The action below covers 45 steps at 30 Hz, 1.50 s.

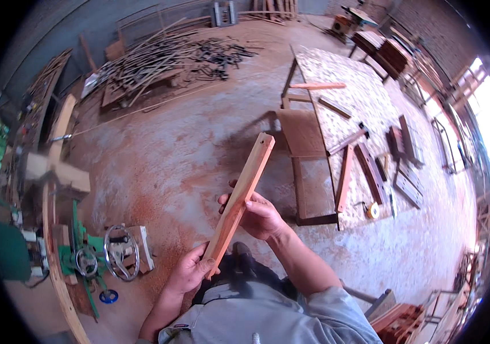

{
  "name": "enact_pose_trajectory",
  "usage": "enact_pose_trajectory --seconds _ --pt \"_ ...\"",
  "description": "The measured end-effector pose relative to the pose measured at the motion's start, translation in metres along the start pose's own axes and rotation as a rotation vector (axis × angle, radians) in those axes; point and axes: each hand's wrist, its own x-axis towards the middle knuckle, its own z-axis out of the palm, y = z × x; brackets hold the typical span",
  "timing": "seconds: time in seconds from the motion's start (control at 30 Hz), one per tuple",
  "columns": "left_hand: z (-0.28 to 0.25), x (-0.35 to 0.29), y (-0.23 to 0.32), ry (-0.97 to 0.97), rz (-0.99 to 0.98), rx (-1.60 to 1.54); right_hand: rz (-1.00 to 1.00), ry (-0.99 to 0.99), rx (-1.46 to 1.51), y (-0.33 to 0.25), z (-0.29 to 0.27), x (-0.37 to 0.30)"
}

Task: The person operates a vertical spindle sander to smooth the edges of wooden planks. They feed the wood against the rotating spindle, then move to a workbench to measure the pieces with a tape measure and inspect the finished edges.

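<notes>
A long reddish-brown wooden bar (239, 200) is held in front of my body, slanting from its lower end up and to the right. A small dark hole shows near its far end. My left hand (190, 268) grips the bar close to its near end, thumb on the side. Around the bar's middle, my right hand (261, 217) has its thumb against the right face and its fingertips showing on the left side. Both hands keep the bar above the floor, with its far end free.
On the right stands a worktable (365, 74) with wooden pieces, a yellow tape measure (373, 210) and a chair-like frame (313, 178) beside it. A green machine with handwheels (121, 252) is at lower left. Thin wood strips (147, 63) are piled at the back left.
</notes>
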Motion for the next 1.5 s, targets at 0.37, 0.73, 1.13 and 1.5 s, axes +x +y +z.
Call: enact_pose_trajectory --seconds 0.37,0.73,1.13,1.5 --pt "-0.026 0.038 -0.001 -0.048 -0.021 0.145 -0.207 0.215 -0.112 -0.006 -0.015 -0.015" --pt "-0.048 0.064 -0.001 0.009 0.019 -0.06 -0.428 0.419 -0.02 -0.011 -0.029 -0.024" --pt "0.012 0.1 -0.007 0.047 -0.001 -0.002 -0.467 0.397 0.05 -0.052 -0.066 -0.071" --pt "0.102 0.138 -0.041 0.003 -0.088 0.041 -0.474 0.276 0.006 -0.116 -0.092 -0.15"
